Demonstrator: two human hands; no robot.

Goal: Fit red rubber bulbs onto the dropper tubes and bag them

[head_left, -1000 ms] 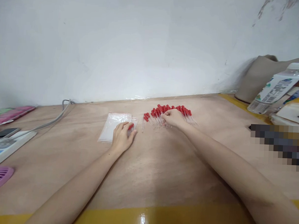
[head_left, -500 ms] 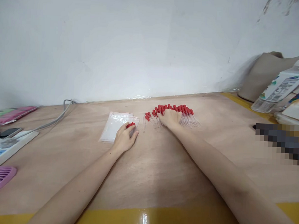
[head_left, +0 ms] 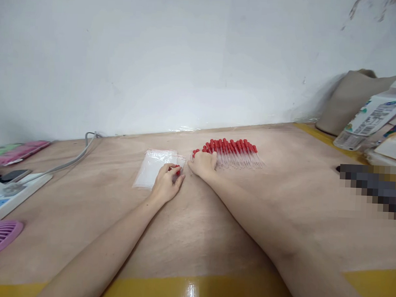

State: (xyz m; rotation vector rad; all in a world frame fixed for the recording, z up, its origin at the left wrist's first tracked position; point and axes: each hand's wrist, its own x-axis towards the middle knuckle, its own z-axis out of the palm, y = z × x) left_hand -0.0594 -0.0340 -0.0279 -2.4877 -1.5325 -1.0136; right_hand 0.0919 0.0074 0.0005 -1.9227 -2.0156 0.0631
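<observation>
My left hand [head_left: 167, 182] is closed around red-topped droppers [head_left: 177, 169], seen only in part between its fingers and thumb. It rests by the right side of a stack of clear zip bags [head_left: 147, 168] lying flat. My right hand [head_left: 203, 163] is at the left end of a row of glass droppers with red rubber bulbs [head_left: 232, 146]. Its fingers are curled down over the end droppers, and whatever lies under them is hidden. The row lies side by side, bulbs toward the wall and thin clear tips toward me.
At left are a power strip [head_left: 18, 197] with a grey cable [head_left: 76, 154], a pink pouch [head_left: 19, 153] and a purple slotted object [head_left: 0, 238]. A bottle [head_left: 372, 114] and a grey-brown bag [head_left: 341, 102] stand at right. The wall [head_left: 189, 56] closes off the back.
My right hand has moved left along the row to its left end, uncovering the middle droppers. My left hand has stayed nearly in place, and the red bulbs in it have shifted slightly right.
</observation>
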